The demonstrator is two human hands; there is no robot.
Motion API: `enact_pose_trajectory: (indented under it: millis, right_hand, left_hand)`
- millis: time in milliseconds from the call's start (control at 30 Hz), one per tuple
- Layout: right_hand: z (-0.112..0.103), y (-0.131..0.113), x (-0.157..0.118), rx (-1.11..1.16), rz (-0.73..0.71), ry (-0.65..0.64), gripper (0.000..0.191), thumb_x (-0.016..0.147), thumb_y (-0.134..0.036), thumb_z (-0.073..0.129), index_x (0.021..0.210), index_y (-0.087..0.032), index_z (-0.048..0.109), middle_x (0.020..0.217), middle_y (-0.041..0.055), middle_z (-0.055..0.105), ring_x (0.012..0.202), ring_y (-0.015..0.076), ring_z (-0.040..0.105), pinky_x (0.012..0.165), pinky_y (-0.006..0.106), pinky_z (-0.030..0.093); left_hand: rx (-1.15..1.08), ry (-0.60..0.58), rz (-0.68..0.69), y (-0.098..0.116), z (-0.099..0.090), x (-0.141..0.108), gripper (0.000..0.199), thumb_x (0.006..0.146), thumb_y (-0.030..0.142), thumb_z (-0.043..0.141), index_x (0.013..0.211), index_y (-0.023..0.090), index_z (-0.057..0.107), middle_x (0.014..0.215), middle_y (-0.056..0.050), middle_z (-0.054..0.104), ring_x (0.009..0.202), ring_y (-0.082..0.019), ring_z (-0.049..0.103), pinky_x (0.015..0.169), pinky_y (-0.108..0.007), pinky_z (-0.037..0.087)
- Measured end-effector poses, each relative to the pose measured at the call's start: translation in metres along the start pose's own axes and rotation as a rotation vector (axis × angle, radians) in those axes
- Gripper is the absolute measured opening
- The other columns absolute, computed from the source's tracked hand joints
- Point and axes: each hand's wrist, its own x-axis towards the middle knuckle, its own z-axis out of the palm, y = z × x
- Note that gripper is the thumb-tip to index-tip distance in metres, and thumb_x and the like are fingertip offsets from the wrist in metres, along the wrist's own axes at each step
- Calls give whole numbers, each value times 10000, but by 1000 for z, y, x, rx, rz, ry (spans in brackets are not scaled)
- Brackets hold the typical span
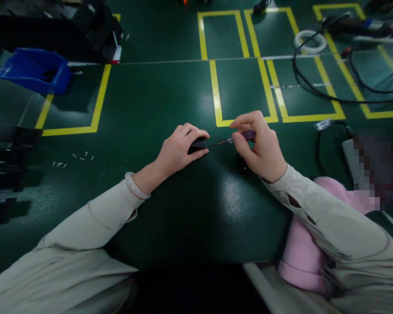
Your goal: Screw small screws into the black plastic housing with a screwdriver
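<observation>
My left hand [183, 146] is closed around a small black block-like part [198, 144], with thumb and fingers on its two sides. In my right hand [260, 146] is a screwdriver [248, 135] with a clear purplish handle, gripped near the handle. Its thin shaft points left, and the tip meets the right end of the black part or lies very close to it. Partly hidden under my right hand, another small black piece [242, 164] rests on the green table. Several small screws [83, 156] lie loose to the left of my left arm.
A blue bin [36, 69] stands at the back left near black equipment [91, 30]. Black parts [6, 174] line the left edge. Yellow tape [218, 100] marks the green table. Black cables [317, 89] and a white ring [310, 41] lie back right; a pink cloth item [301, 253] is beside my right arm.
</observation>
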Motion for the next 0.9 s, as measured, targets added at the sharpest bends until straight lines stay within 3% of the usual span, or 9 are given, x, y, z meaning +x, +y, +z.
enact_pose_trajectory:
  millis: [233,467,667,900]
  right_hand:
    - [0,0,0,13,14,9,154,969,-334,537,891,-207,578,720,-32,585,585,75,563,531,218,426]
    - [1,0,0,36,16,9,126,964,-279,497,1044,-210,566,802,-15,576,667,101,599,594,250,484]
    - [1,1,0,35,28,-2,155,973,-347,525,906,-213,564,734,-33,589,598,77,582,546,219,445]
    - [1,2,0,41,36,7,167,971,-285,477,1111,-218,539,797,-15,577,643,107,571,616,270,494]
  left_hand:
    - [-3,3,2,0,0,0,331,941,383,625,1228,224,586,1173,-77,607,1079,-246,558,940,-403,483]
    - [-16,3,3,0,0,0,322,938,362,625,1226,223,583,1176,-78,604,1078,-251,555,939,-415,480]
    - [-8,-1,1,0,0,1,320,940,365,622,1224,222,588,1173,-76,607,1081,-248,557,938,-407,479]
    - [-4,0,1,0,0,0,321,942,370,618,1227,225,584,1179,-78,608,1080,-251,557,933,-411,481]
